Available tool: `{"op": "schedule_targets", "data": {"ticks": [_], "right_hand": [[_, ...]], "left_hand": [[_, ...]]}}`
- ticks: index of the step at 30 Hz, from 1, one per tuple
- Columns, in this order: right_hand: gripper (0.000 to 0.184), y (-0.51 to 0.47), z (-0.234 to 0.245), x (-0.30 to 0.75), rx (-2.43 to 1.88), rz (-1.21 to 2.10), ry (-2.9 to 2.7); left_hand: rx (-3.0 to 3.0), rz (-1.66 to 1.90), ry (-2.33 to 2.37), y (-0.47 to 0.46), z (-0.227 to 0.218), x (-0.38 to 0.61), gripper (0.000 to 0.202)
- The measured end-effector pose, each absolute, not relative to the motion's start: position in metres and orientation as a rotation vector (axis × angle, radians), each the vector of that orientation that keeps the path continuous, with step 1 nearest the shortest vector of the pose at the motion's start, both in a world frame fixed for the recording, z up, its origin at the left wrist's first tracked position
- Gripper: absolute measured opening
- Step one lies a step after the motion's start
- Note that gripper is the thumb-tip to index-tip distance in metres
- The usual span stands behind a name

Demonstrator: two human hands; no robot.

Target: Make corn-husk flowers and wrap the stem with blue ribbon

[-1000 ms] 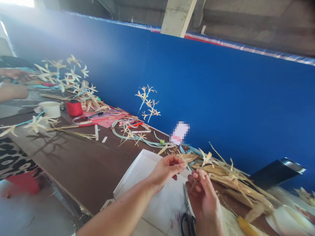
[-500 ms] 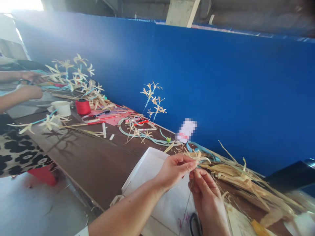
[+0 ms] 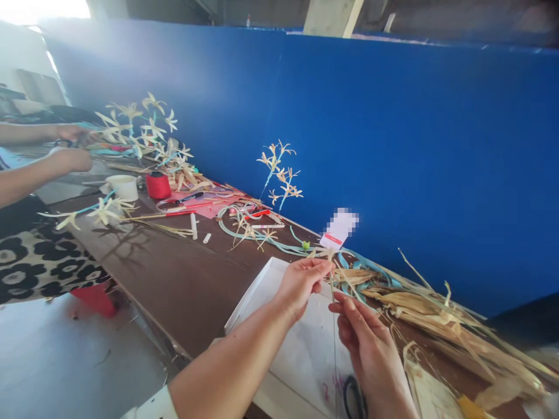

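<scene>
A small pale flower [image 3: 329, 254], seemingly made of dried husk, points up from the fingertips of my left hand [image 3: 301, 285], which pinches it at the base. Below it runs a thin stem [image 3: 335, 349], like wire or thread, down past the fingers of my right hand [image 3: 369, 334]. The thumb and forefinger of that hand are closed on the stem; the exact contact is partly hidden. Both hands are over a white shallow box [image 3: 255, 294]. Beside my right wrist lies a dark loop like a scissors handle [image 3: 353, 396].
Dried husks [image 3: 419, 314] lie along the right. Pale blue tubing [image 3: 288, 250], a red thread spool [image 3: 158, 185], a white cup [image 3: 124, 187] and finished flower sprigs [image 3: 282, 169] stand or lie farther back. A co-worker's hands [image 3: 74, 145] are at far left. A blue partition [image 3: 393, 145] rises behind.
My hands have come farther apart, the left moving slightly up and left. The flower now points upward, and more stem shows between the hands. The whole view has shifted slightly.
</scene>
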State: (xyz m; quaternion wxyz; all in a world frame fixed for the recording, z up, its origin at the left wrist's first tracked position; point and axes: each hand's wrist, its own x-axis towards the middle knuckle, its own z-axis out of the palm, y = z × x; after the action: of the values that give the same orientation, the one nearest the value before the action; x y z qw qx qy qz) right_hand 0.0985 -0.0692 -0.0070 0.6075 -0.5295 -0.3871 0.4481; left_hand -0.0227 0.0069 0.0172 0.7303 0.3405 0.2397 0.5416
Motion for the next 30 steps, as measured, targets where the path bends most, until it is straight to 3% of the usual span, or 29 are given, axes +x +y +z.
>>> {"op": "schedule_targets", "data": {"ticks": [8,17,30], "right_hand": [[0.034,-0.0665,-0.007,0.0965,-1.223,1.073,-0.897],[0.033,-0.0729,-0.0008,0.0945,-1.214,1.379,-1.01],[0.028,-0.0725,-0.0042,0.0947,-1.192,1.375,-1.066]], "left_hand": [[0.745,1.085,0.496,0.0076,0.011,-0.0233,0.031],[0.762,1.106,0.461,0.011,0.0071,-0.0239,0.03],[0.752,1.086,0.425,0.0083,0.0093,-0.0235,0.032]]}}
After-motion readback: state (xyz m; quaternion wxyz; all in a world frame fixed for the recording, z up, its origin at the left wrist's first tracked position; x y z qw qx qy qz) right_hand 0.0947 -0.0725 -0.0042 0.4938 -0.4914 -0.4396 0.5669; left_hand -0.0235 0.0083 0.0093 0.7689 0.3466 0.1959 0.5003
